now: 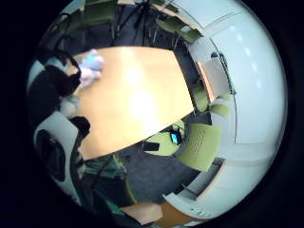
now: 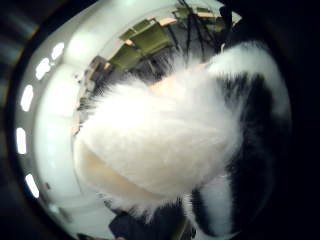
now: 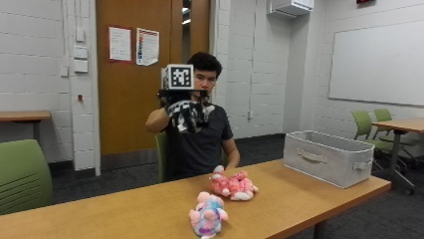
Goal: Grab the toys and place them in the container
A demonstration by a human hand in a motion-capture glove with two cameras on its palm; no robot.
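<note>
while the right hand (image 3: pixel 185 107) is raised to about face height in the outside view, it grips a black-and-white plush toy (image 3: pixel 189 115) that hangs from the fingers, well above the surface (image 3: pixel 132 209). the thumb-side palm view is nearly filled with white and black fur (image 2: pixel 165 140), which fits a toy pressed close against the palm; fingers curled round it, closed on the plush. judging from the height, this looks like the carry step: toy lifted clear so it can travel over the other things without snagging. the container (image 3: pixel 328 157), a pale fabric bin with a handle, sits near the far end of the surface, on the person's left and well apart from the hand, so the next move likely needs a long sideways sweep across the body and then a drop over the open top. two toys are left on the surface: a pink plush (image 3: pixel 233 185) just in front of the person and a pastel pink-and-blue plush (image 3: pixel 207 215) nearer the outside camera's edge of the surface, close to each other but not touching as far as i can tell. the little-finger-side palm view looks down on the surface with a pastel toy lying on it (image 1: pixel 90 69). the bare hand is near the pink plush; whether it touches it i can't tell. roughly one of three toys is in transit, none visibly in the bin.
</note>
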